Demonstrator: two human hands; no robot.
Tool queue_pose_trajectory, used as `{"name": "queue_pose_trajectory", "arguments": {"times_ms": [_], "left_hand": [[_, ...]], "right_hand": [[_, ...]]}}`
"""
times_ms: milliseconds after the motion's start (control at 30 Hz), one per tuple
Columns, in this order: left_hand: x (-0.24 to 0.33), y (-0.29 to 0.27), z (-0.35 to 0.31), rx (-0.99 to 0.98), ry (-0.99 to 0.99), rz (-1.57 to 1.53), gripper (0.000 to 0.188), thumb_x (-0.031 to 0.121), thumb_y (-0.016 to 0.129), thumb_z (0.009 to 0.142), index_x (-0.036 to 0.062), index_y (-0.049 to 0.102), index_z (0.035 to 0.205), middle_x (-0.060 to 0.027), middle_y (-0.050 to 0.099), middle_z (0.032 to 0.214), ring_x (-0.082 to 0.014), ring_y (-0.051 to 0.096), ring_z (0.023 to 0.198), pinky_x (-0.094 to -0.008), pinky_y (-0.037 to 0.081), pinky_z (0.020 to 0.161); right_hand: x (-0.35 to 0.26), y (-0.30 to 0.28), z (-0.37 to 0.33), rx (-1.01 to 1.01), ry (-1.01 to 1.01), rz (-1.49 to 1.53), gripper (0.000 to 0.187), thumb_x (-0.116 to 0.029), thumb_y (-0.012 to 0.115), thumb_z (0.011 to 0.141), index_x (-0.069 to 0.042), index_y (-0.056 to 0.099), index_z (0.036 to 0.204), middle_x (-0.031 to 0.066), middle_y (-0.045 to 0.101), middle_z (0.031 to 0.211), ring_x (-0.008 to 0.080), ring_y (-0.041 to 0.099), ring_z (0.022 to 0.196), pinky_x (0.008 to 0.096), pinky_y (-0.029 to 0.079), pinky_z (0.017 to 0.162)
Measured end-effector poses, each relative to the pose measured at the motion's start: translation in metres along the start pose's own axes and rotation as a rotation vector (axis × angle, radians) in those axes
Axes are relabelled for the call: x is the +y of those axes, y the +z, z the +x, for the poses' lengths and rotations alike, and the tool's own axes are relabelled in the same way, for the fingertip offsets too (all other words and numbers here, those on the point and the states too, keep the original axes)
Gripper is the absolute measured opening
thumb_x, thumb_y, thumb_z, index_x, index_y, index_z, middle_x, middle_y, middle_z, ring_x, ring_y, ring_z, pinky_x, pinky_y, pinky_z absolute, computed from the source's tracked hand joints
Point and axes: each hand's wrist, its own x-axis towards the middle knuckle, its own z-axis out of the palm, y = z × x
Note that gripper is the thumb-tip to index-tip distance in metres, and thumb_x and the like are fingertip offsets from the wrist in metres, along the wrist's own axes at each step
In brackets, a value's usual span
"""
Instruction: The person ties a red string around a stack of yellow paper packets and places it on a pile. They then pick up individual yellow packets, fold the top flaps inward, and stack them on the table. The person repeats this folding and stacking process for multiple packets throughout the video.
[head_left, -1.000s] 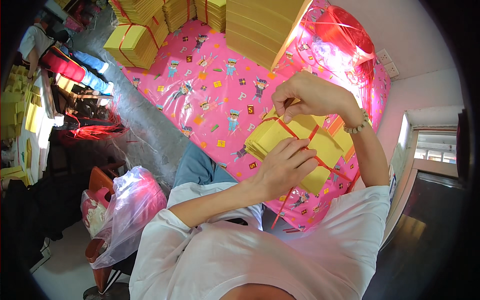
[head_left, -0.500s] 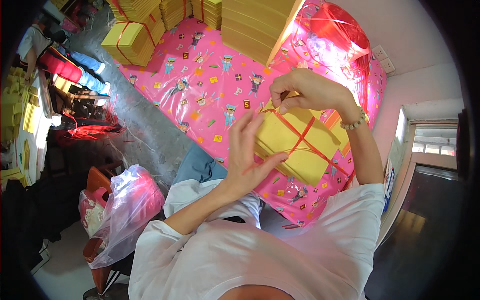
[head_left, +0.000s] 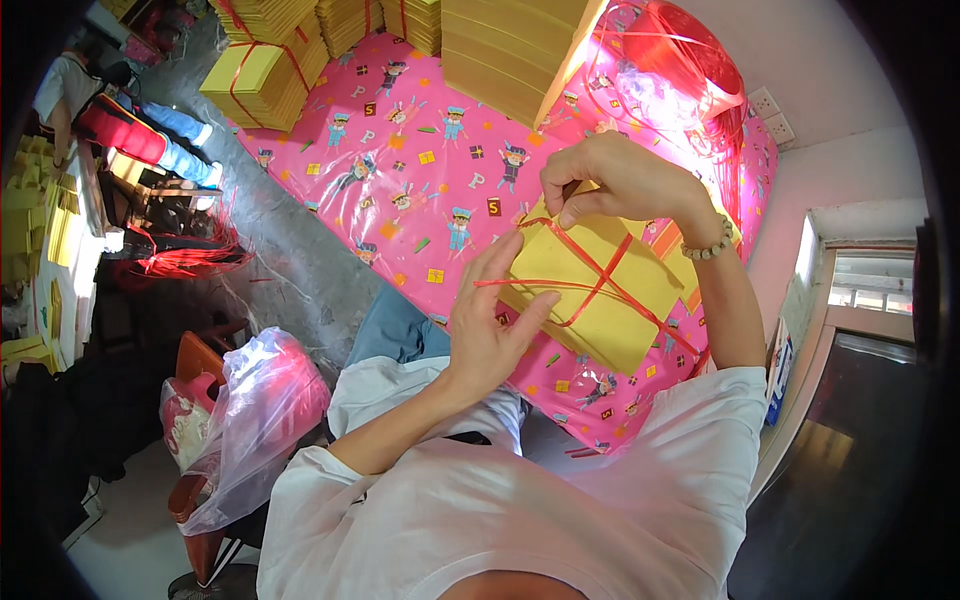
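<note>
A stack of yellow paper sheets [head_left: 600, 320] lies at an angle before me, with red plastic ribbon [head_left: 603, 276] crossing on its top. My right hand [head_left: 615, 185] is over the far edge, thumb and forefinger pinched on the ribbon there. My left hand [head_left: 490, 315] rests along the stack's left side, fingers stretched out and thumb apart near the front edge. A loose ribbon end runs from the crossing over to the left hand. Whatever lies under the right hand's curled fingers is hidden.
A pink patterned cloth [head_left: 400, 220] covers the table. Tied yellow bundles [head_left: 255, 85] and a tall yellow stack [head_left: 510, 60] stand at the back. A red ribbon coil [head_left: 690, 60] sits back right. A plastic bag [head_left: 265, 400] is at left, and another person [head_left: 65, 90] is far left.
My left hand has shifted slightly left and toward me. The loose ribbon end, looped by the thumb before, now sticks out leftward across the hand. My right hand has stayed in place.
</note>
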Motion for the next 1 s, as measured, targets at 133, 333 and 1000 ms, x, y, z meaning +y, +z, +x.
{"name": "queue_pose_trajectory", "arguments": {"times_ms": [133, 333, 1000], "left_hand": [[-0.0009, -0.0008, -0.0003, -0.021, 0.017, 0.036, 0.062, 0.013, 0.079, 0.080, -0.0001, 0.053, 0.135, -0.0180, 0.058, 0.133, -0.0288, 0.055, 0.123, -0.0392, 0.043, 0.103], [-0.0026, -0.0033, 0.0011, -0.035, 0.009, 0.017, 0.062, 0.013, 0.079, 0.080, 0.0007, 0.054, 0.135, -0.0173, 0.059, 0.132, -0.0274, 0.055, 0.122, -0.0379, 0.042, 0.103], [-0.0083, -0.0018, 0.0027, -0.026, -0.118, -0.192, 0.055, 0.011, 0.074, 0.084, 0.0000, 0.054, 0.134, -0.0145, 0.061, 0.127, -0.0241, 0.055, 0.118, -0.0359, 0.043, 0.100]], "right_hand": [[-0.0014, -0.0001, -0.0006, 0.016, -0.016, -0.018, 0.013, -0.007, 0.075, 0.077, -0.003, 0.063, 0.081, 0.0055, 0.067, 0.075, 0.0187, 0.068, 0.074, 0.0308, 0.052, 0.070], [-0.0010, 0.0011, 0.0009, 0.017, -0.031, -0.035, 0.014, -0.007, 0.075, 0.076, -0.003, 0.062, 0.080, 0.0059, 0.067, 0.074, 0.0198, 0.067, 0.072, 0.0322, 0.051, 0.067], [-0.0006, 0.0007, 0.0085, 0.014, -0.041, -0.024, 0.014, -0.007, 0.074, 0.077, -0.002, 0.062, 0.081, 0.0066, 0.067, 0.074, 0.0202, 0.067, 0.070, 0.0310, 0.052, 0.067]]}}
